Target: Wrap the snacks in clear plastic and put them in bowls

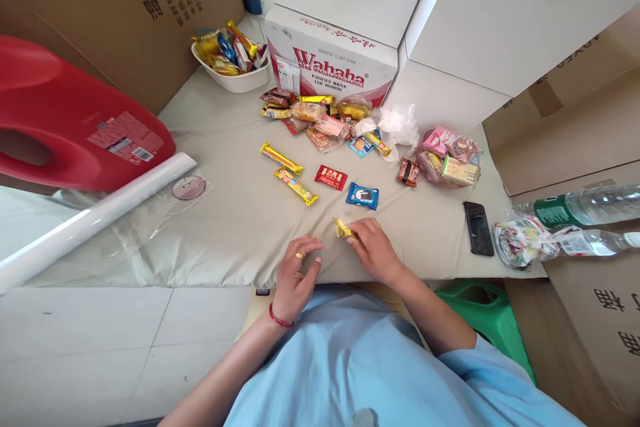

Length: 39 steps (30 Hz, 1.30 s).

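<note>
Between the fingertips of my right hand [374, 249] is a small crumpled yellow wrapper [343, 227], held just above the table near its front edge. My left hand [298, 273], with a ring and a red bracelet, is beside it to the left, fingers loosely curved and apart, holding nothing. Beyond the hands lie two yellow snack bars [296, 187], a red snack packet [331, 177] and a blue snack packet [363, 196]. Whether anything is inside the yellow wrapper I cannot tell.
A white basket [235, 83] of snacks and a Wahaha carton [333, 67] stand at the back, with a snack pile [320, 113] before them. Rightward are a bowl of snacks [450, 159], a phone [479, 229] and plastic bottles [590, 207]. A red jug [80, 120] and white roll [100, 220] lie left.
</note>
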{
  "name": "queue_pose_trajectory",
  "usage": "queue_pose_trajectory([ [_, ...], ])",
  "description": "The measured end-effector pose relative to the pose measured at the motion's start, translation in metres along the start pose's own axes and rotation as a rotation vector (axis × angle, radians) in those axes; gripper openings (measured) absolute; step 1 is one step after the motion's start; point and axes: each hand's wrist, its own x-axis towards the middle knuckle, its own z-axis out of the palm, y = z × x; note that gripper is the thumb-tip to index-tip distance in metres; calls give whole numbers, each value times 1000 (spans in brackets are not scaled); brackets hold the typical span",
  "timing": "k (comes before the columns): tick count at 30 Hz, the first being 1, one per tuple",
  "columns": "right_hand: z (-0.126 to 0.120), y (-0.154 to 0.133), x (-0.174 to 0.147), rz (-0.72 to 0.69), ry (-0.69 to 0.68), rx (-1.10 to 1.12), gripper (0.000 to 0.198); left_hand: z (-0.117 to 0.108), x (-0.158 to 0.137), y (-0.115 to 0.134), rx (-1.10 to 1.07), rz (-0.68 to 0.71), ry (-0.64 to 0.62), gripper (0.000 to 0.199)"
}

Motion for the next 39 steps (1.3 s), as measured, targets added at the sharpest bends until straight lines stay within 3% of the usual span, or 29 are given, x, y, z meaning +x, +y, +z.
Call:
queue_pose_trajectory([
  [2,-13,-2,4,130,45,353,30,1,8,6,-122,-144,-47,33],
  [5,-18,-3,7,361,-41,882,42,13,24,16,-393,-344,-187,58],
  [7,-12,-1,8,440,-89,1066,48,24,34,23,-495,-443,-221,58],
  [9,-2,2,6,435,-31,1090,49,35,42,28,-499,-510,-182,53],
  [13,4,12,-4,300,115,827,51,51,52,33,-448,-564,-181,51],
  [17,-29,23,-17,222,115,479,43,57,57,37,-330,-555,-335,51],
  [21,-117,53,-20,199,300,352,50,46,58,31,-126,-545,-287,58],
  [24,-202,100,-11,313,641,280,51,25,54,17,48,-552,-178,65],
  [26,-252,141,1,354,886,400,51,10,48,7,122,-564,-142,66],
  [29,-295,196,26,495,944,627,37,-4,35,-5,171,-557,-125,62],
  [32,-295,225,55,619,869,584,31,-7,25,-12,240,-517,-113,61],
  [36,-262,229,79,729,828,-21,41,-6,24,-13,376,-425,-148,59],
  [39,-246,228,78,706,764,-351,46,-8,30,-12,454,-355,-200,52],
])
